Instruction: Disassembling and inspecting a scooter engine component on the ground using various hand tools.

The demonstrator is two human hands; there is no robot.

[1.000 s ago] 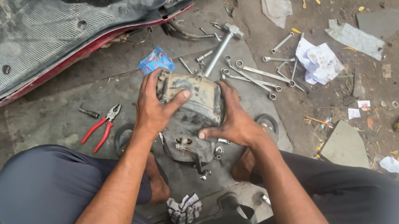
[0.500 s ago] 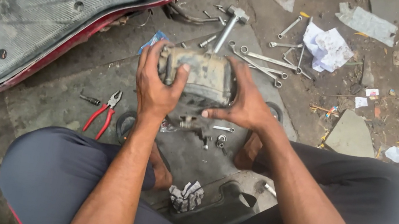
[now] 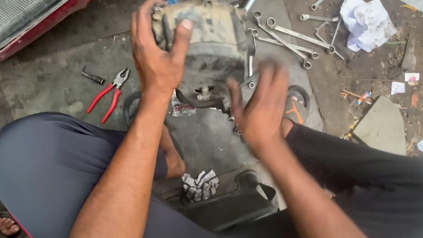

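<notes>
Two bare hands are busy over a grimy metal engine casing (image 3: 210,39), which is lifted off the concrete ground, far of the person's knees and just near of the red vehicle panel (image 3: 32,0) at the left. The left hand (image 3: 157,54) clamps the casing's left end, thumb laid across its top and fingers curled round the far side. The right hand (image 3: 261,107) sits just right of and below it, fingers spread wide; it is blurred, so I cannot tell whether it touches the casing or holds anything.

To my eye the casing is a heavy, rigid casting, caked in oily dirt and likely slippery, with lugs and a small tube sticking out underneath. A grip across the broad body with a second palm beneath looks safest; the thin fittings seem poor places to hold.

Red-handled pliers (image 3: 104,97) lie on the ground to the left, well apart from the hands. Several spanners (image 3: 287,35) fan out on the far right of the casing. A crumpled white paper sheet (image 3: 365,21) lies farther right beside them, small torn scraps and wrappers dot the dirt at the far right edge, and a small clear packet (image 3: 182,108) rests just under the casing. A crumpled grey rag (image 3: 200,185) sits on a black plastic cover (image 3: 235,202) between the person's legs.
</notes>
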